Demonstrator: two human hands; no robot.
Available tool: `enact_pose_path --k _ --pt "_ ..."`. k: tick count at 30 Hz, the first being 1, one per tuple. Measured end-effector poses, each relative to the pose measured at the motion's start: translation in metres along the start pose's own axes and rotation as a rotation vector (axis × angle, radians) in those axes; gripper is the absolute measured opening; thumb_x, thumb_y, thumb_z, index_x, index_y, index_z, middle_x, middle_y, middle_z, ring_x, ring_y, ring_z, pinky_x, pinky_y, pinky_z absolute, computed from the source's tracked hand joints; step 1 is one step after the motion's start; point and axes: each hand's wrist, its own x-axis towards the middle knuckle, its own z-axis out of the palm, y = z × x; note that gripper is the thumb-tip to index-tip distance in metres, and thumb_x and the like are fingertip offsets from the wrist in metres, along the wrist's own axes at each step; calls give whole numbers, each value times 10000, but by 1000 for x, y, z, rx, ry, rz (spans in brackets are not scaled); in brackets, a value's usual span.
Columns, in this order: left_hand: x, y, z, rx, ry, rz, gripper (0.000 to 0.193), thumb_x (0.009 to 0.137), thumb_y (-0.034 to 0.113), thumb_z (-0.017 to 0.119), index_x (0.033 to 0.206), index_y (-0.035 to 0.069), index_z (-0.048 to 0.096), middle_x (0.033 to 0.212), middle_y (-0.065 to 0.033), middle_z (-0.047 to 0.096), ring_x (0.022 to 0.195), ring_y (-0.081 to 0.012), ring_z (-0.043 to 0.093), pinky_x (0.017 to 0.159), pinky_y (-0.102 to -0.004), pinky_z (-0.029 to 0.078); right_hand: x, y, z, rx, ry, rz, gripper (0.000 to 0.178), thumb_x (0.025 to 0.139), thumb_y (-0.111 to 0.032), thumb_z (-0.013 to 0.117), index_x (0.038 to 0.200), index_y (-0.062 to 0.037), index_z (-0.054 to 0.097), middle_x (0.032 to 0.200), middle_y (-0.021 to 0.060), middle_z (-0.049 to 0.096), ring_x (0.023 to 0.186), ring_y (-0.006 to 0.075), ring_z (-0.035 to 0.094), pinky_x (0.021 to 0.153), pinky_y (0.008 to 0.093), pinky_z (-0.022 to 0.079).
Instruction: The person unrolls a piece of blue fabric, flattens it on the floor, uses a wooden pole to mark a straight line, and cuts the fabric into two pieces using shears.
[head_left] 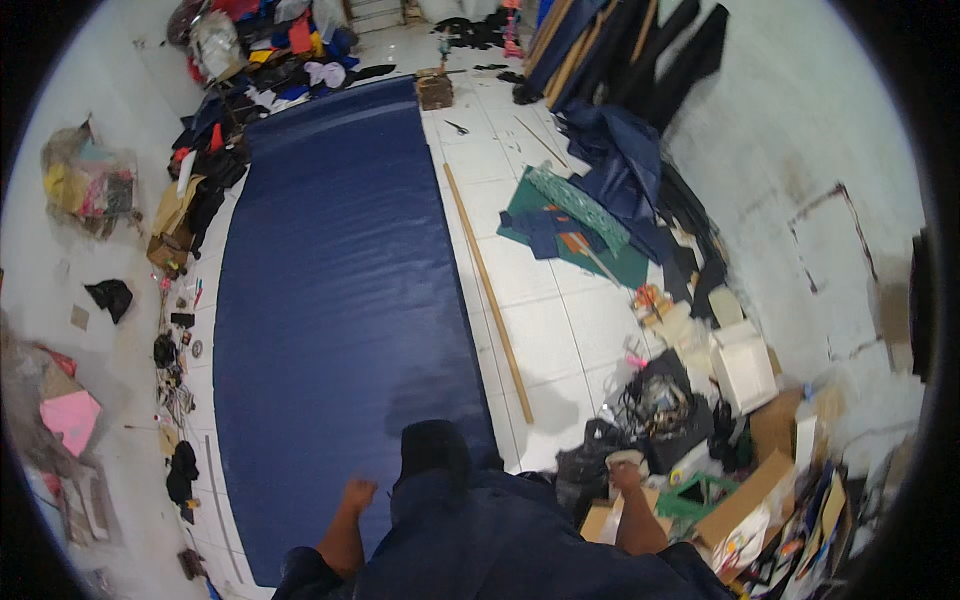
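Observation:
A long sheet of dark blue material [335, 270] lies spread flat on the white tiled floor, running away from me with slight ripples across it. Over its near end hangs my left hand [360, 493], fingers curled in, with nothing showing in it. My right hand [624, 474] is lowered at my other side, above the clutter and right of the sheet. Its fingers look closed, and something pale shows at them, too blurred to name. Along the sheet's right edge a long wooden stick [488, 292] rests on the tiles.
Scissors [457, 128] and a brown block [435, 92] lie near the sheet's far right corner. Fabric rolls [600, 50] lean on the right wall. Green and blue offcuts [575, 225], a white box [743, 367] and cardboard [745, 510] crowd the right; piled cloth [270, 60] stands far left.

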Motion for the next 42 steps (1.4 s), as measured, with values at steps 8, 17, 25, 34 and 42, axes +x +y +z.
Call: enact_pose_path --k 8,17,25,34,42 --pt "90 39 -70 58 -344 -278 409 999 318 427 1328 112 558 1044 -185 688 1013 -356 650 937 -486 480 212 -383 -55 460 -35 -195 345 911 -355 657 969 -14 647 746 58 642 603 122 590 492 269 453" --pt "383 358 -397 -398 404 -47 510 899 368 603 1236 -15 612 1139 -197 666 1036 -301 639 901 -384 490 243 -360 22 -206 -427 138 449 875 -474 581 1003 -52 662 868 171 693 838 405 661 730 477 535" --pt "555 494 -491 -620 592 -21 404 899 365 614 1090 12 664 995 -140 686 934 -244 642 838 -353 486 504 -487 32 -287 -642 -6 346 841 -414 612 886 -73 652 833 137 682 811 324 675 716 454 536" --pt "556 437 -307 -31 -189 -299 454 841 376 631 1189 84 617 1039 -150 687 973 -325 642 869 -445 488 934 -932 -91 11 -18 -725 285 891 -280 619 882 3 653 780 149 648 739 286 636 705 406 501" --pt "806 505 -466 233 44 -4 431 834 339 623 1219 144 632 1083 -171 685 1028 -347 649 880 -471 496 1016 -1195 -18 -189 -358 -829 232 917 -212 633 1050 -23 656 928 138 691 824 236 664 745 365 523"
